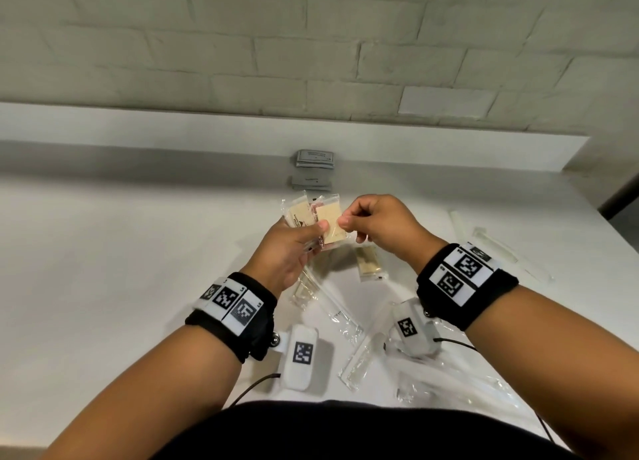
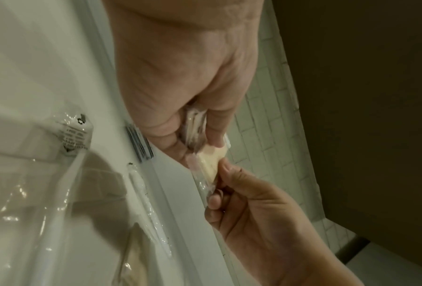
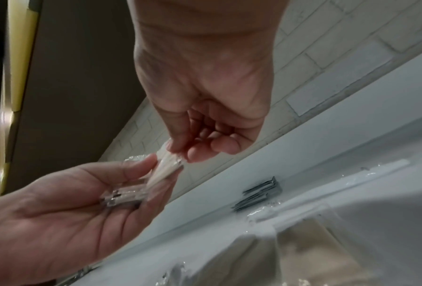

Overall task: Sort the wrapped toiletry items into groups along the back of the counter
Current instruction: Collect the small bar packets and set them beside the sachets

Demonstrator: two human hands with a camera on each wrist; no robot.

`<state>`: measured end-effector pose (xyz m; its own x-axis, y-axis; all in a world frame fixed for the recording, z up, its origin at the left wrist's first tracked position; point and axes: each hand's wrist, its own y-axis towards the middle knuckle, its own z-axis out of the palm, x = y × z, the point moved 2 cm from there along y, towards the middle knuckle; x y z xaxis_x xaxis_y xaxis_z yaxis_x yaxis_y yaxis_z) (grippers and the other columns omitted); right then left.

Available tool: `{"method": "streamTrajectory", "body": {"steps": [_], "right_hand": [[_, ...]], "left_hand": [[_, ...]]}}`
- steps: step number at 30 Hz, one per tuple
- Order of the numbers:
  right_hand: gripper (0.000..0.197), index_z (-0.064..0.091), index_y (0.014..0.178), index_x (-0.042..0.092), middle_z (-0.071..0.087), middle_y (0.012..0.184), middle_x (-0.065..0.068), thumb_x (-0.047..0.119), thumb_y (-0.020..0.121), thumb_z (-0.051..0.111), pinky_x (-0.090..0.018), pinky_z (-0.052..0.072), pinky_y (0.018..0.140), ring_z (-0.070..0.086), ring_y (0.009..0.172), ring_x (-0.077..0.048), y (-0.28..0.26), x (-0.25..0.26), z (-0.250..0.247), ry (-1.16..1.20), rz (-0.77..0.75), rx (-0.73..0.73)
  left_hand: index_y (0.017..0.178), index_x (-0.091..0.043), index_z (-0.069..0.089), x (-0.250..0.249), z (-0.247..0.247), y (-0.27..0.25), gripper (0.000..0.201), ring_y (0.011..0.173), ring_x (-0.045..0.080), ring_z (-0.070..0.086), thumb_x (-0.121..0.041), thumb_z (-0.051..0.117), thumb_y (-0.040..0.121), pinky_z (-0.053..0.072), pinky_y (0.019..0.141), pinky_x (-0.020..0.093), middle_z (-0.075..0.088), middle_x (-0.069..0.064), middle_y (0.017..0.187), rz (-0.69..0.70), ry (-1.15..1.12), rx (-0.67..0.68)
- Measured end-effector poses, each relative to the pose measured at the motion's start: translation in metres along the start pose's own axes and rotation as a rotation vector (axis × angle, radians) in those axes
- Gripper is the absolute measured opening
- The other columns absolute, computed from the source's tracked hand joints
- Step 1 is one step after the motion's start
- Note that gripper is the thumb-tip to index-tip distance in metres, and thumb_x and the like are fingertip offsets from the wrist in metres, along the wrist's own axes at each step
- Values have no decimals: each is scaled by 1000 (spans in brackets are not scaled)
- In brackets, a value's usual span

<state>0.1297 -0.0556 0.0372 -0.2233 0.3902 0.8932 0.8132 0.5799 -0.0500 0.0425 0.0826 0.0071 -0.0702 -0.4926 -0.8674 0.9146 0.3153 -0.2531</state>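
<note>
Above the white counter my left hand grips a small fan of cream packets in clear wrap. My right hand pinches the right edge of the front cream packet between thumb and forefinger. The left wrist view shows that packet between both hands. In the right wrist view the packets lie across the left palm. Another cream packet lies on the counter under the hands. Grey sachets are stacked at the back.
A second grey sachet pile lies just in front of the first. Long clear-wrapped sticks lie at the right. More clear wrappers are scattered near the front edge. A raised ledge and a brick wall bound the back.
</note>
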Motion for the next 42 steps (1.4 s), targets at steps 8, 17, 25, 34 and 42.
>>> {"method": "streamTrajectory", "body": {"steps": [8,17,25,34,42], "right_hand": [[16,60,77,15,67,72,1,17,78,76,-25,43,58,61,62,-12,-2,-3,3,37,81,149],[14,64,75,18,64,71,7,7,82,69,-24,46,63,58,65,-9,12,13,-42,-79,-79,-284],[13,63,80,17,60,72,8,4,84,64,-20,40,57,53,65,-6,20,11,-56,-566,-54,1],[12,63,85,19,64,88,4,7,85,64,-30,46,77,57,83,-15,42,-9,-21,-900,44,422],[12,69,90,17,66,76,10,23,81,73,-14,43,56,57,60,1,37,-6,-5,-207,31,219]], "left_hand": [[89,-4,64,2,-2,6,3,65,13,66,-3,63,86,56,62,20,68,5,76,-29,-130,-81],[96,-15,57,10,-14,8,13,81,23,67,-5,62,88,59,72,33,65,5,87,-98,-143,-131],[105,2,57,12,-16,5,22,77,32,70,-7,42,92,59,56,35,64,19,94,-290,-202,23],[111,0,56,20,-26,9,23,76,24,66,5,55,89,57,62,27,66,13,92,-181,-58,-64],[131,1,48,20,-23,15,45,86,25,68,3,58,87,58,65,27,67,17,108,-125,-122,-31]]}}
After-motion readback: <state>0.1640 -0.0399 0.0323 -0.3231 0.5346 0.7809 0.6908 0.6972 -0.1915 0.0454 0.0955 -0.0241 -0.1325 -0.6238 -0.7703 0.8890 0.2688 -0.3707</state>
